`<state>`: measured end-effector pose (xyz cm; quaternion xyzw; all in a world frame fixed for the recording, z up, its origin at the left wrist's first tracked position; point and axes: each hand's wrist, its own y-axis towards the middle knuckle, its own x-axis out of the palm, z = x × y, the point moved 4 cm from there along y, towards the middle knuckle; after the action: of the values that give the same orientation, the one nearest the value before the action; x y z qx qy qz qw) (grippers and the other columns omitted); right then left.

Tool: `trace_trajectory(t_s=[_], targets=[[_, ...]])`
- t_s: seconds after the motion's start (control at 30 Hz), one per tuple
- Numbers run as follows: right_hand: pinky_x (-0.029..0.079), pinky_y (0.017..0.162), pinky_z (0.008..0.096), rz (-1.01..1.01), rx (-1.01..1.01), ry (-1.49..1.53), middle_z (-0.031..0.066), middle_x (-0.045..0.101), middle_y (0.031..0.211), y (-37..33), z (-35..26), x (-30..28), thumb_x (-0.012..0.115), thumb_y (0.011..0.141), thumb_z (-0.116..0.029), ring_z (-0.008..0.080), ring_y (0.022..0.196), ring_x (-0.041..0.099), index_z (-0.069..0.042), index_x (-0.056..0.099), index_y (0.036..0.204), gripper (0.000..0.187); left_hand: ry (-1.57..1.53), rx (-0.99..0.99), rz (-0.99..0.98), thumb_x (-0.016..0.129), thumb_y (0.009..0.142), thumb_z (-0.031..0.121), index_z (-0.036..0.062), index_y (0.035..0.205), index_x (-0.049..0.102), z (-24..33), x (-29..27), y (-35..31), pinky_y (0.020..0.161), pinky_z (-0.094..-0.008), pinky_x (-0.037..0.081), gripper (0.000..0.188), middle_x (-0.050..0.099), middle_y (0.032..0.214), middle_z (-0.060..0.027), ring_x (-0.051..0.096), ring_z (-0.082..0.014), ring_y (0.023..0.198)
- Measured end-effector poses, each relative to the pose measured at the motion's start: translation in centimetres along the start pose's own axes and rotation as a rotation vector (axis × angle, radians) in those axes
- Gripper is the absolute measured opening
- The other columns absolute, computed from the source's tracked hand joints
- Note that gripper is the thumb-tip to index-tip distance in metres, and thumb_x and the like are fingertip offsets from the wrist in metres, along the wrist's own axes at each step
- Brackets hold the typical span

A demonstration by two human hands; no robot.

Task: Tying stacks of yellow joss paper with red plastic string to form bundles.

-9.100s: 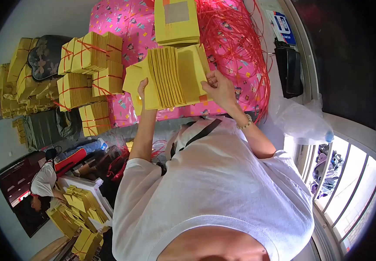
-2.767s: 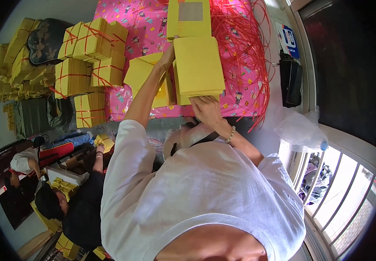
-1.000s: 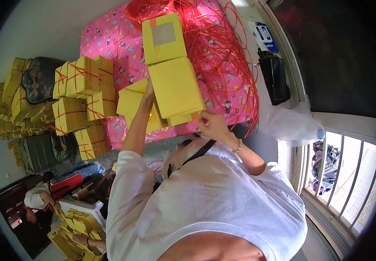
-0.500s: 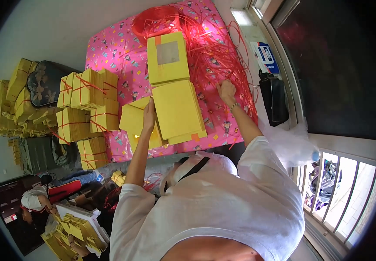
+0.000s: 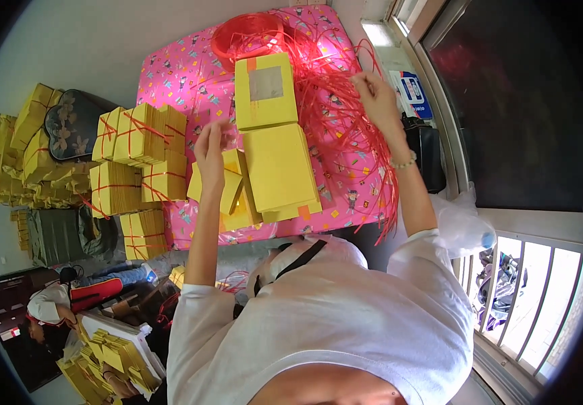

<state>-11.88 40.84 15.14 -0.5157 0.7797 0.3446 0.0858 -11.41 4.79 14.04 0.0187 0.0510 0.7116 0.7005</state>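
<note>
Just left of the stacks my left hand (image 5: 210, 154) hovers over loose yellow paper pieces (image 5: 237, 202), its fingers loosely stretched, slightly blurred, and nothing visible in them. My right hand (image 5: 378, 102) is raised at the right side of the bed-like surface, fingers pinched together over a tangle of red plastic strips (image 5: 345, 101). It seems to grip a red strip, though the grip itself is hard to make out. Between my hands lies a stack of yellow paper sheets (image 5: 278, 165). Beyond it sits another yellow stack (image 5: 266, 108) with a greyish square on top.
A red basin (image 5: 247, 37) stands at the far end of the pink patterned cover (image 5: 187, 81). Yellow bundles tied with red strips (image 5: 143, 135) are piled at the left. A window frame and black bag (image 5: 426, 158) border the right. Another person (image 5: 52, 300) works at lower left.
My left hand has lifted off the yellow stack and moved up and left. My right hand has risen to the upper right, and the red strips beside it have shifted.
</note>
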Motion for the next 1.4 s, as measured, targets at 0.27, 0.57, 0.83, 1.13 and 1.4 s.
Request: trace_trajectory(t_s=[0.27,0.57,0.83,1.13,1.4], targets=[[0.043,0.062,0.0260,-0.398,-0.043,0.604,0.0034,0.062,0.074,-1.0,-19.0,-6.1,0.057,0.088,-0.015,0.0101,0.065,0.053,0.001,0.063,0.082,0.019,-0.586,-0.420,-0.801,0.036,0.098,0.045,-0.0010,0.123,0.054,8.1,10.7,-0.8,0.073,-0.0286,0.048,0.055,0.062,0.112,-0.0109,0.060,-0.0142,0.086],[0.038,0.050,0.0296,-0.995,-0.271,1.021,0.0066,0.061,0.059,-5.3,-18.7,-9.2,0.068,0.067,-0.015,0.0188,0.052,0.054,0.000,0.064,0.064,0.016,-1.382,-0.753,-0.780,0.049,0.096,0.031,0.0011,0.127,0.047,8.8,12.7,-2.3,0.074,-0.0311,0.050,0.043,0.062,0.109,-0.0076,0.060,-0.0217,0.092],[0.037,0.049,0.0283,-1.197,-0.131,1.081,0.0067,0.060,0.058,-6.8,-13.9,-6.2,0.068,0.074,-0.028,0.0171,0.049,0.052,0.000,0.068,0.068,0.029,-1.322,-0.572,-0.743,0.051,0.095,0.021,0.0060,0.112,0.055,7.0,11.1,-2.5,0.066,-0.0268,0.047,0.023,0.061,0.083,0.0002,0.057,-0.0146,0.083],[0.045,0.062,0.0243,-0.740,0.684,1.113,0.0029,0.063,0.087,-6.4,-8.6,0.5,0.035,0.099,-0.044,0.0114,0.070,0.057,-0.001,0.059,0.112,0.051,-0.275,-0.238,-1.114,0.041,0.100,0.032,0.0035,0.103,0.060,11.0,13.7,-9.9,0.055,-0.0206,0.043,0.034,0.057,0.065,-0.0004,0.054,-0.0082,0.060],[0.041,0.055,0.0254,-0.839,0.430,0.953,0.0017,0.053,0.063,-6.9,-15.6,-6.6,0.047,0.097,-0.029,0.0090,0.058,0.049,-0.001,0.061,0.086,0.033,-0.481,-0.356,-0.914,0.044,0.098,0.037,0.0049,0.120,0.054,8.5,13.8,-9.9,0.073,-0.0256,0.047,0.040,0.060,0.098,-0.0036,0.056,-0.0094,0.086]])
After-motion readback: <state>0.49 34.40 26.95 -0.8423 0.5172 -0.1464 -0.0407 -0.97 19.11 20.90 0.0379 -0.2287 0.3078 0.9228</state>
